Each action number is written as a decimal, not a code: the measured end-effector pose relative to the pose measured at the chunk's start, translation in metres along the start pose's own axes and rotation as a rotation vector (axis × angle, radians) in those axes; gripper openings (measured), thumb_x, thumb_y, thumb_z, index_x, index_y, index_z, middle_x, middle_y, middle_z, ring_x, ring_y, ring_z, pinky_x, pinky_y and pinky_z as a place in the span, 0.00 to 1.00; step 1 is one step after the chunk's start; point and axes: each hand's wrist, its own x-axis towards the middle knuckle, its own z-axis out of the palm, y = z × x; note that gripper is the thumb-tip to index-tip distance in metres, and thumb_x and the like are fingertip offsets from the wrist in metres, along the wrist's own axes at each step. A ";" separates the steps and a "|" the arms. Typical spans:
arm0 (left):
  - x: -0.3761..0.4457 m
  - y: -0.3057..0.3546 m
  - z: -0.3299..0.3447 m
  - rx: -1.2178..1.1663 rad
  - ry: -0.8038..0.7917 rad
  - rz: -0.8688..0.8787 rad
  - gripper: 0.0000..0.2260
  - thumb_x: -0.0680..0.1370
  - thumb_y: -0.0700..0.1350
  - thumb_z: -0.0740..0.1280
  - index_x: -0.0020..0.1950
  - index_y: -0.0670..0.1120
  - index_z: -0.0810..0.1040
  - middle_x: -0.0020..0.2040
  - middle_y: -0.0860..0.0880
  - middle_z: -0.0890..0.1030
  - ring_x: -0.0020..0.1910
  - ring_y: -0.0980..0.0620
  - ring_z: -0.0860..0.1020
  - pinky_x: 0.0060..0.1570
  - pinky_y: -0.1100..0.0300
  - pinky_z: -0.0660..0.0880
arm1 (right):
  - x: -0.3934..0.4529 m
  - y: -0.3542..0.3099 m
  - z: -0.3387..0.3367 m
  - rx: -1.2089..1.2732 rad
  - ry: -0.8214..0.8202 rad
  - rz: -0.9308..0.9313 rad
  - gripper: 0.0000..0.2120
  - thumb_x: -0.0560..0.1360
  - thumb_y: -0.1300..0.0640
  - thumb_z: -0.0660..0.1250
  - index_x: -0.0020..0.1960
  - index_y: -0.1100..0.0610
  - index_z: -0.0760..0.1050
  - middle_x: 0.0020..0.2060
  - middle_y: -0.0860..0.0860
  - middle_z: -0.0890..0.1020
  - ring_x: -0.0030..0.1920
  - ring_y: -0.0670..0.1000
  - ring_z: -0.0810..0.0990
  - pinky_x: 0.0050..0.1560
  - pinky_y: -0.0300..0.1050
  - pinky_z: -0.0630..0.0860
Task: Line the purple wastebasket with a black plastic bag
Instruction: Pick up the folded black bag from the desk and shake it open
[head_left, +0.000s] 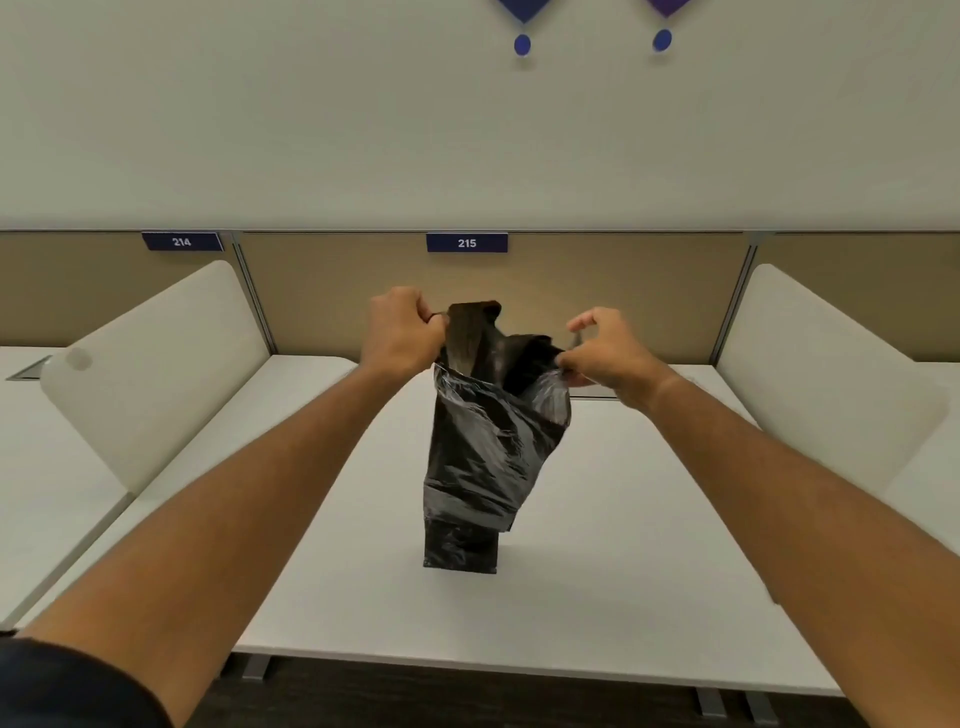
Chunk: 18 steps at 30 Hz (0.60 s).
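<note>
A black plastic bag (488, 447) hangs in the air above the white desk (623, 545), still partly folded at its lower end. My left hand (402, 330) grips the bag's top edge on the left. My right hand (608, 353) pinches the top edge on the right. The bag's mouth is pulled slightly apart between the two hands. The purple wastebasket is not in view.
White side dividers stand on the left (156, 364) and on the right (821, 374) of the desk. A tan back panel (332, 291) with a "215" label (466, 242) closes the far side. The desk's front edge runs close to me, with dark floor below.
</note>
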 end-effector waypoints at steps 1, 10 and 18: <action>0.001 -0.004 -0.003 0.028 0.027 0.004 0.07 0.76 0.43 0.69 0.41 0.40 0.78 0.37 0.42 0.80 0.39 0.43 0.81 0.40 0.47 0.81 | 0.002 0.005 -0.005 -0.085 0.060 -0.017 0.16 0.68 0.75 0.67 0.53 0.64 0.72 0.46 0.64 0.77 0.39 0.58 0.80 0.38 0.55 0.83; 0.008 -0.016 -0.016 0.092 0.177 0.047 0.05 0.76 0.42 0.67 0.41 0.45 0.76 0.34 0.52 0.73 0.34 0.55 0.72 0.30 0.66 0.68 | -0.005 0.005 -0.030 -0.944 0.027 -0.022 0.17 0.68 0.53 0.66 0.54 0.59 0.74 0.48 0.60 0.78 0.49 0.60 0.78 0.48 0.52 0.78; -0.001 0.002 -0.024 -0.037 0.231 0.288 0.08 0.77 0.46 0.68 0.41 0.45 0.72 0.31 0.55 0.71 0.29 0.58 0.69 0.27 0.71 0.67 | 0.016 0.021 0.007 -0.776 0.006 0.059 0.50 0.68 0.42 0.73 0.78 0.49 0.45 0.69 0.68 0.61 0.68 0.69 0.65 0.68 0.60 0.67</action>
